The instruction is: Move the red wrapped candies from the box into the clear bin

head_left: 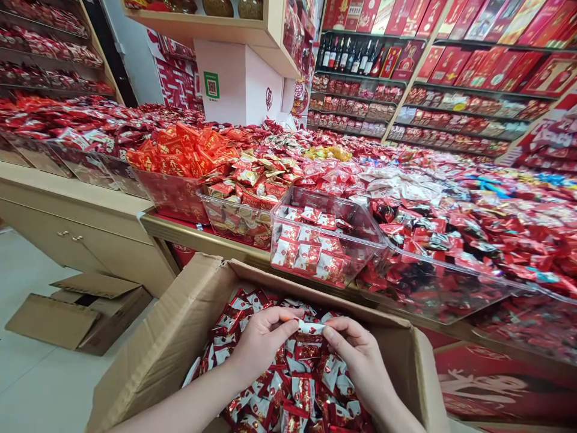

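Both hands are over an open cardboard box full of small red and white wrapped candies. One wrapped candy is stretched between them, its white side facing me. My left hand pinches its left end between thumb and forefinger. At the right end, my right hand pinches it the same way. Just beyond the box stands a clear plastic bin, partly filled with similar red and white packets set in neat rows.
Clear bins heaped with wrapped sweets cover the counter, among them orange-red packets and durian-labelled ones. An open cardboard carton lies on the floor at left. Shelves with bottles and red boxes line the back.
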Available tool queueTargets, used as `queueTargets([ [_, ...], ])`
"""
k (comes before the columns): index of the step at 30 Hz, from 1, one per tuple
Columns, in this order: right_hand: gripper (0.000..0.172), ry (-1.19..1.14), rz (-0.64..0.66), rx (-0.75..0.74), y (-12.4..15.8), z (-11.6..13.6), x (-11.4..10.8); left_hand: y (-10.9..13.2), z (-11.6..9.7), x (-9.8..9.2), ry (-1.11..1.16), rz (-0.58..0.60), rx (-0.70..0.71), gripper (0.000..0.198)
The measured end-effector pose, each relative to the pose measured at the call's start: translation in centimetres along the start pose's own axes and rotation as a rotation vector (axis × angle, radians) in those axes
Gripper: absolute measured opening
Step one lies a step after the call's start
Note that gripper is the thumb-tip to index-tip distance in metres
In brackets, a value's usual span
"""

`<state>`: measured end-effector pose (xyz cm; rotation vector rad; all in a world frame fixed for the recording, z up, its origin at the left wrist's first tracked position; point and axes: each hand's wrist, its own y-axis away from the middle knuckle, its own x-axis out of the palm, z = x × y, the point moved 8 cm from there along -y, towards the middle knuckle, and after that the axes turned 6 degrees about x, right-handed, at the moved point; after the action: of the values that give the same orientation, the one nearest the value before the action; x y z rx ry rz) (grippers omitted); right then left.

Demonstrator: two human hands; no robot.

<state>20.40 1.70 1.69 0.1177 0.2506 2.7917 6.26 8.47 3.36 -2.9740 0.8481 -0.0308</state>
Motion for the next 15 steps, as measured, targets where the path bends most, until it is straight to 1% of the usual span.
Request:
queueTargets([
  [6,0.021,-0.167,-0.020,0.073,0.0,-0.3,0.1,-0.1,0.1,0.2,0.067,-0.069,-0.016,0.012],
  [8,0.020,-0.201,-0.013,0.076,0.0,-0.4,0.0,-0.1,0.2,0.4,0.092,-0.067,-0.022,0.012],
  [10,0.016,-0.165,-0.006,0.039,0.0,-0.3,-0.3,0.0,0.2,0.8,0.158,-0.009,-0.032,0.012],
  [12,0.009,-0.062,0.012,-0.057,0.1,0.4,-0.5,0.3,0.4,1.4,0.287,0.093,-0.090,0.016],
  [14,0.003,0.032,0.061,-0.190,0.5,1.5,-0.2,1.0,0.8,2.0,0.442,0.198,-0.217,0.020],
  [15,0.006,0.062,0.104,-0.251,0.7,2.0,0.1,1.4,1.2,2.4,0.498,0.253,-0.301,0.022],
])
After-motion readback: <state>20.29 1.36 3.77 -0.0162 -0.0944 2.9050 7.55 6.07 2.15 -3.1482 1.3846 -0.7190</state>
